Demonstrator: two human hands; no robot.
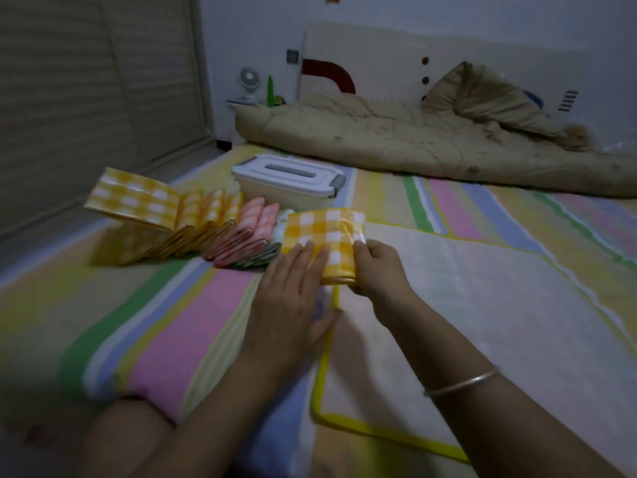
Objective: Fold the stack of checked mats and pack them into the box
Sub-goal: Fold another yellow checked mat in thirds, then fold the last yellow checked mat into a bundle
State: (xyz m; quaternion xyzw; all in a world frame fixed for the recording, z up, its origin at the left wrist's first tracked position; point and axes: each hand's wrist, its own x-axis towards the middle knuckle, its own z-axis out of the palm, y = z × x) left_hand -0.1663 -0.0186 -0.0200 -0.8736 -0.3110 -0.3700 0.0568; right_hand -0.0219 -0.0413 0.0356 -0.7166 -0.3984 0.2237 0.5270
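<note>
Yellow checked folded mats (138,208) stand on edge in a row at far left on the striped bed sheet (172,322), fanned like files. Probably staged so they go into the box as one batch. Pink checked folded mats (248,229) come next in the row, then a green checked one (274,251), mostly hidden. White plastic box with grey latches (286,177) sits just behind the row, lid on, so I'd judge packing hasn't started.

Left hand (289,301): flat, fingers straight, pressing down the near-left part of the yellow-and-white checked mat (324,236) being folded, likely to set the crease. Right hand (375,270): fingers curled, pinching that mat's right edge to keep the layers together.

The mat rests on a pale unfolded mat with yellow trim (448,305), spread flat on the bed. Next in line, I'd guess.
</note>
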